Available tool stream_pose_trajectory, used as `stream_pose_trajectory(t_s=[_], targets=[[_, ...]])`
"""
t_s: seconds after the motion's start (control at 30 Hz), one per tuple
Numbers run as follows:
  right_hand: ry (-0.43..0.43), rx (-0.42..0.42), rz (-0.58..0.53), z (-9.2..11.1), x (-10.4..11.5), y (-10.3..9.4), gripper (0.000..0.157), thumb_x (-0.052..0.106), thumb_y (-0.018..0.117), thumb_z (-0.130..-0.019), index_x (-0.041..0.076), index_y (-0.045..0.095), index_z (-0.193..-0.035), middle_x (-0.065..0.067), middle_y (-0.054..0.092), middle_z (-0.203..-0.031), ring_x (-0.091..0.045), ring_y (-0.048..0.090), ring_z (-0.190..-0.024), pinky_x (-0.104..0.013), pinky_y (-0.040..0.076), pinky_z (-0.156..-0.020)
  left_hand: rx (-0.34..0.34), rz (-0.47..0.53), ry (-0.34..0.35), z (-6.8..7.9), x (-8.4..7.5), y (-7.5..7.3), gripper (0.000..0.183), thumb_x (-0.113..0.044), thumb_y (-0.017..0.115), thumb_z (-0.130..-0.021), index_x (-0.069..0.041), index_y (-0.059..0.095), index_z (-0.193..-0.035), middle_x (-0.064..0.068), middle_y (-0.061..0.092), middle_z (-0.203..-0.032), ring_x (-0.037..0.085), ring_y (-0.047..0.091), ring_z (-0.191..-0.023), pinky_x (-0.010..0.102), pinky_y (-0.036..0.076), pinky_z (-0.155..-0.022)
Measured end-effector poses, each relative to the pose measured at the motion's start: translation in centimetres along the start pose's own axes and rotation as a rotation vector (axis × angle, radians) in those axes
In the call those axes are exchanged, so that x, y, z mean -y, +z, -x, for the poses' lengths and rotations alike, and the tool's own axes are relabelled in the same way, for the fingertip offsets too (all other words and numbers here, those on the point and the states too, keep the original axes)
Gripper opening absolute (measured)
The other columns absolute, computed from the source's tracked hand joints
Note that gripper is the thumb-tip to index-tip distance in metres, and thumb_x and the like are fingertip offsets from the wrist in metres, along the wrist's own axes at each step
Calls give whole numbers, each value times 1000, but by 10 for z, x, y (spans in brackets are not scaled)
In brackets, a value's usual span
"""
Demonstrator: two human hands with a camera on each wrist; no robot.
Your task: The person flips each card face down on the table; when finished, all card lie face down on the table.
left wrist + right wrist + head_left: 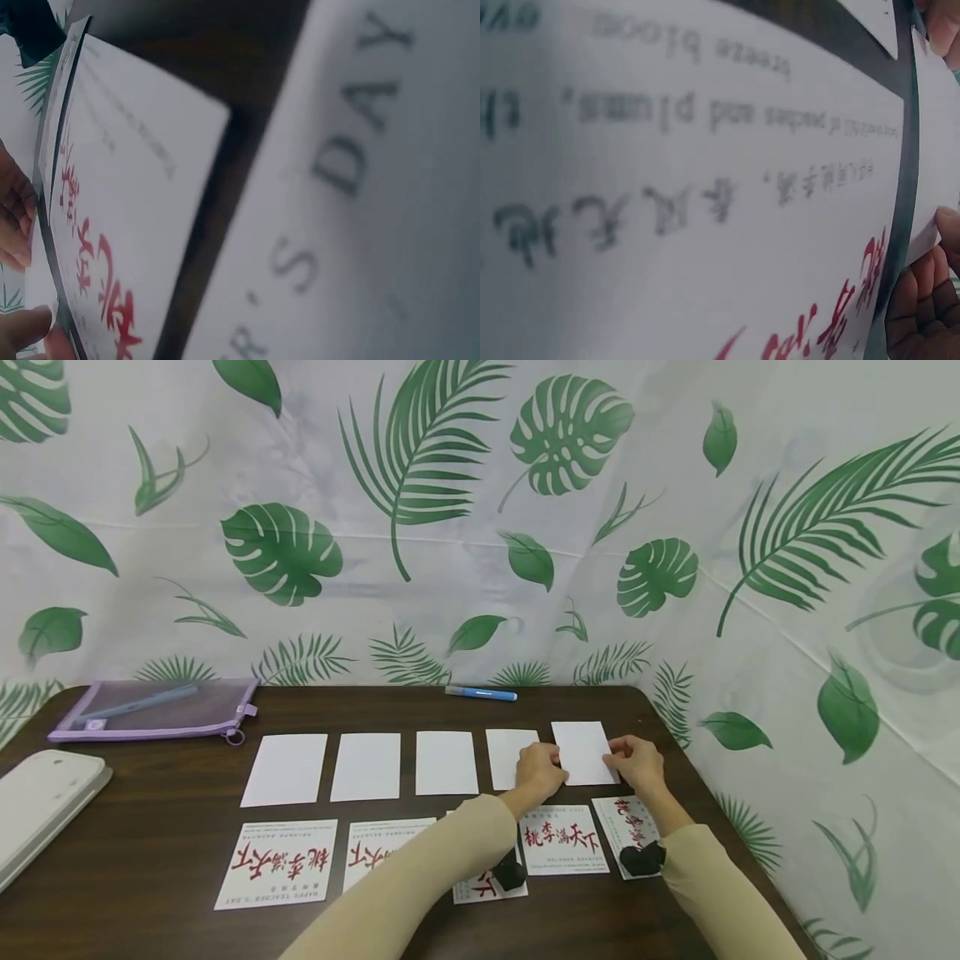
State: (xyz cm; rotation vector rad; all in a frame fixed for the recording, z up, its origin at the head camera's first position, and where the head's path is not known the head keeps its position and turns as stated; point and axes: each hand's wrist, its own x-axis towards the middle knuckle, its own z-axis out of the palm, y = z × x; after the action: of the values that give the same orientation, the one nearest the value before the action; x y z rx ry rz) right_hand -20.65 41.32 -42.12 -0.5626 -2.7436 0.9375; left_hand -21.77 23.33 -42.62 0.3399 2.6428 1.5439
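White card (581, 752): at right end of upper row, pinched at opposite edges by left hand (539, 770) and right hand (637, 763). Possible faults: skew from uneven pull; neighbouring card (507, 758) nudged by left knuckles; printed card (627, 827) dragged by wrist camera (642, 859).

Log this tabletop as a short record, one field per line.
Left hand: pinches the left edge of the rightmost blank card
Right hand: pinches that card's right edge
Back row: five blank cards, counting the held one
Front row: five printed cards with red characters, some partly hidden
Table: dark brown
Table's back edge: blue marker
Back left: purple-edged mesh pouch, a blue pen-like item showing through
Left edge: white object, partly out of frame
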Motion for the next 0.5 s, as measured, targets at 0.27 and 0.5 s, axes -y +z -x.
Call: stream_pose_trajectory(t_s=[0.27,0.5], targets=[[-15,35,61,1,-5,3,25,8,69,-83,-3,64,-104,-13,60,-83,-24,52,-74,-29,39,-60,61,-147,35,-3,0,0,16,-7,80,-70,-6,64,-69,-1,57,-67,16,53,-67,23,42,-58],[-27,40,66,0,-2,2,25,9,69,-82,-4,63,-103,-12,60,-80,-22,52,-72,-28,38,-59,74,-214,95,-8,1,1,22,-10,80,-70,-8,59,-63,-2,54,-63,14,51,-66,23,41,-57]])
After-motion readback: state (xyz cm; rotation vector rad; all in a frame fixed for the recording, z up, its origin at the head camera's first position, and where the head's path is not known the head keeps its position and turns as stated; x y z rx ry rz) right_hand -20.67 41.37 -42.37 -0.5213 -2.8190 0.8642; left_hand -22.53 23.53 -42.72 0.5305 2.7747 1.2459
